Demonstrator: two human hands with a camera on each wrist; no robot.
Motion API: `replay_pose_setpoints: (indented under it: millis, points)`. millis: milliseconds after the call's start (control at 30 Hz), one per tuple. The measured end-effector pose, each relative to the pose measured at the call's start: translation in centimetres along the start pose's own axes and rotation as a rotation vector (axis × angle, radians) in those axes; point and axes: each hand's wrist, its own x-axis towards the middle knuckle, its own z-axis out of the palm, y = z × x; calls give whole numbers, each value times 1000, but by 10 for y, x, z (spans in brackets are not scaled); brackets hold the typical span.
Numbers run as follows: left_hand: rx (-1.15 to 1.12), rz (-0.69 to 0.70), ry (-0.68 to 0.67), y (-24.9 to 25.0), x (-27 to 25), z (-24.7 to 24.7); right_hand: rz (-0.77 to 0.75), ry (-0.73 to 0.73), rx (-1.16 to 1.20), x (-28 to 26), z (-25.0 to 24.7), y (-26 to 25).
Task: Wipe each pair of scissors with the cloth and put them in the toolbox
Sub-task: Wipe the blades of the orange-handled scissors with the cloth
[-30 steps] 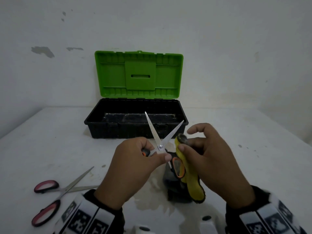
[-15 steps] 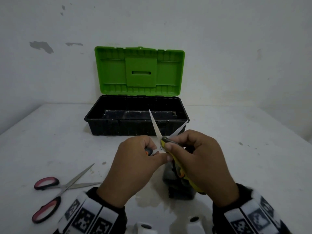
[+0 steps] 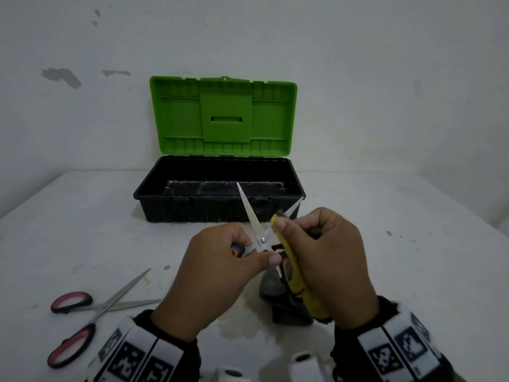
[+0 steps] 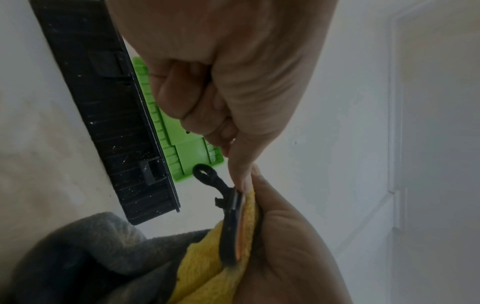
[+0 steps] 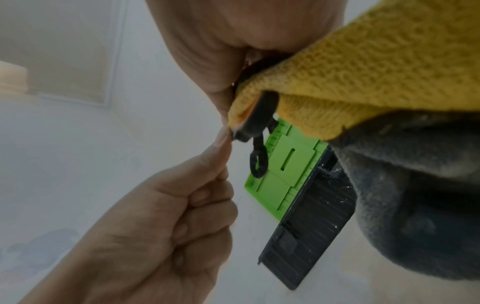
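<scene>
The red-handled scissors lie open on the white table, at the far left. The left hand has its fingers curled, pinching one handle of the orange-and-black scissors, whose blades are spread and point up towards the open toolbox (green lid upright). The right hand pinches the yellow-and-grey cloth round the right blade; only that blade's tip shows. The cloth drapes over the other handle, largely hiding it in the head view.
</scene>
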Motion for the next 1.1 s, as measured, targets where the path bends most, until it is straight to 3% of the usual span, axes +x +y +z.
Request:
replay_pose_setpoints:
  millis: [67,200,367,533,700,867,1000,1100]
  points:
    - [-2,-3,-2,0,-1,-1,3,41,7,5,-4,0]
    - [-25,3,-28,0,0,-4,-11,-120,-44,0,-2,-1]
    - [-29,25,-41,3,0,-4,-14,63,-30,10,-8,2]
    - [-33,20,-71,4,1,-6,-7,-61,-26,0,-4,0]
    - [0,53,-58,4,0,-7,9,57,-13,13,-11,2]
    - [-26,50,-85,6,0,-12,15,-23,-39,6,-8,1]
    - [-23,70,-82,4,0,-11,10,98,-28,16,-14,4]
    - [-31,59,-91,5,0,-11,17,12,-29,8,-10,2]
